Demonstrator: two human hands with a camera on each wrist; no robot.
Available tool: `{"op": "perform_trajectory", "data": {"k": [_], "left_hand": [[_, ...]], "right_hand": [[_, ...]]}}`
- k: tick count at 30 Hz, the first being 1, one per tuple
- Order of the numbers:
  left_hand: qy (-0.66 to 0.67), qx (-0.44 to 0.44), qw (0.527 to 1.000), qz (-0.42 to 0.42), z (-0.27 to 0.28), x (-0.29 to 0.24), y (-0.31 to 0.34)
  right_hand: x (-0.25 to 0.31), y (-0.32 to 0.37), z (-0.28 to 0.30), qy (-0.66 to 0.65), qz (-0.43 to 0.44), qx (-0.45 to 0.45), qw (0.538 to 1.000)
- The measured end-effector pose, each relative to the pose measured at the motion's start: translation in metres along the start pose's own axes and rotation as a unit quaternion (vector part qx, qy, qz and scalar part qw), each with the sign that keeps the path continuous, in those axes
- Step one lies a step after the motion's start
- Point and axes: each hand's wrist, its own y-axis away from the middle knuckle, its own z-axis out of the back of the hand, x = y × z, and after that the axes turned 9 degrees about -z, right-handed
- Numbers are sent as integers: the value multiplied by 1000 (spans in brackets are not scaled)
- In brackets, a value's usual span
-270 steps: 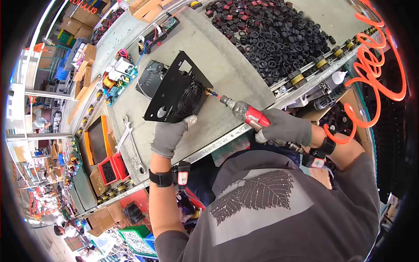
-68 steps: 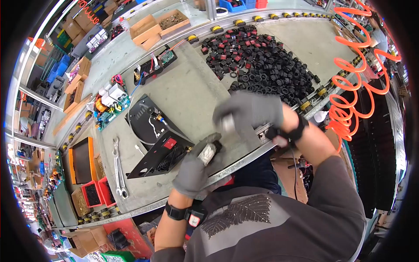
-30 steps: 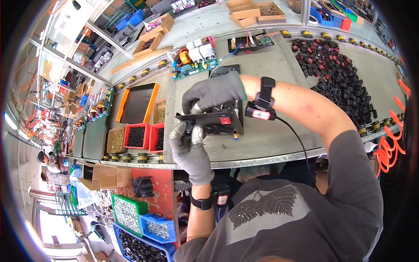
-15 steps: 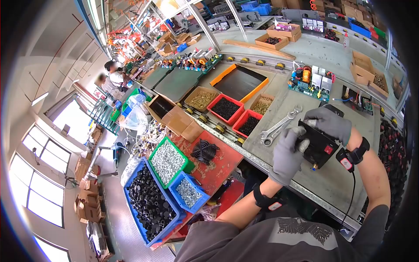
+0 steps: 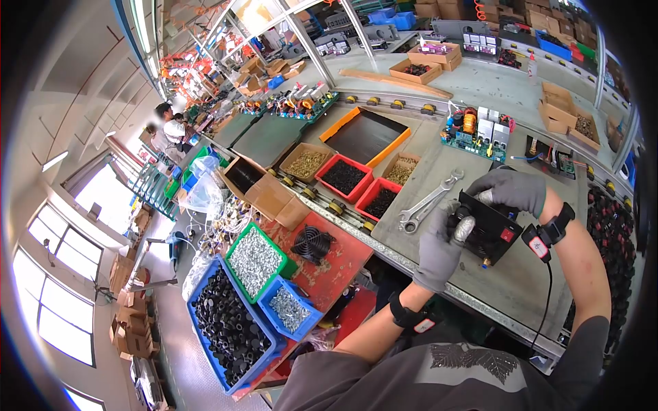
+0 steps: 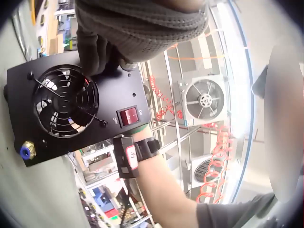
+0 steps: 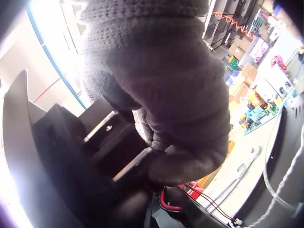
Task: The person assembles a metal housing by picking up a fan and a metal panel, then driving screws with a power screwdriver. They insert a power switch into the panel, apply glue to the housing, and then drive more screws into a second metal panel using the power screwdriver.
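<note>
A black panel [image 5: 495, 236] stands tilted at the bench's near side, with a fan grille [image 6: 64, 102], a red switch [image 6: 128, 116] and a brass fitting with a blue ring [image 6: 27, 150]. My gloved left hand [image 5: 442, 250] pinches a small black part at the panel's left end between taped thumb and fingers; their grip is partly hidden. Behind and above, my right hand [image 5: 514, 190] grips the panel's rear side, fingertips at its top edge. The right wrist view shows that hand [image 7: 156, 85] curled beside dark slotted parts [image 7: 107, 128] and red wiring [image 7: 171, 202].
Wrenches [image 5: 430, 202] lie left of the hands. Beyond are a circuit board [image 5: 478, 135], red bins of black pieces [image 5: 345, 176] and an orange-edged tray [image 5: 365, 135]. Blue [image 5: 231, 322] and green [image 5: 255, 262] bins stand lower left; black parts [image 5: 613, 240] are heaped at the right.
The red power tool has left my right hand, which has moved from the panel's right side to behind it. The panel has turned. Over the last half second both hands keep nearly the same hold.
</note>
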Motion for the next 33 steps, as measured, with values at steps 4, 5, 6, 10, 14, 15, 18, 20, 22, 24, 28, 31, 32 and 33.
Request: {"op": "perform_trajectory", "data": {"k": [4, 5, 6, 10, 14, 15, 18, 20, 22, 24, 28, 31, 32, 33], "left_hand": [[-472, 4, 819, -326, 0, 2, 2], [-461, 4, 814, -353, -2, -1, 2], [-460, 5, 815, -353, -1, -1, -1], [-205, -27, 943, -260, -1, -2, 3], [-14, -1, 1000, 13, -2, 1, 4], [-175, -31, 958, -223, -7, 12, 2], [-444, 31, 801, -400, 9, 6, 0], [-335, 62, 857, -386, 8, 1, 1], [-105, -31, 979, -170, 8, 17, 3], [-194, -2, 974, -119, 2, 0, 3], [-501, 72, 729, -460, -9, -22, 10], [-240, 2, 949, -206, -4, -7, 11], [-181, 9, 979, -97, 1, -8, 10], [-229, 3, 972, -55, -10, -23, 17]], "right_hand": [[8, -2, -1, 3, -32, 10, 999], [18, 1, 0, -89, -147, 54, 984], [17, 2, 0, -89, -148, 54, 983], [23, 9, -1, -67, -108, 25, 992], [4, 2, 1, 34, -15, 24, 999], [7, 2, 2, 38, -41, 21, 998], [35, 9, -2, -66, -52, 68, 994], [-42, -43, -26, -90, 19, 68, 993], [-33, -31, -8, -16, 100, 75, 992], [-32, -14, -9, 7, 225, -25, 974], [-33, -60, -25, 204, 156, -23, 966], [15, 8, -1, 7, -30, 30, 999], [9, -4, -2, 9, -27, 27, 999], [-7, -31, -8, 31, 19, 46, 998]]}}
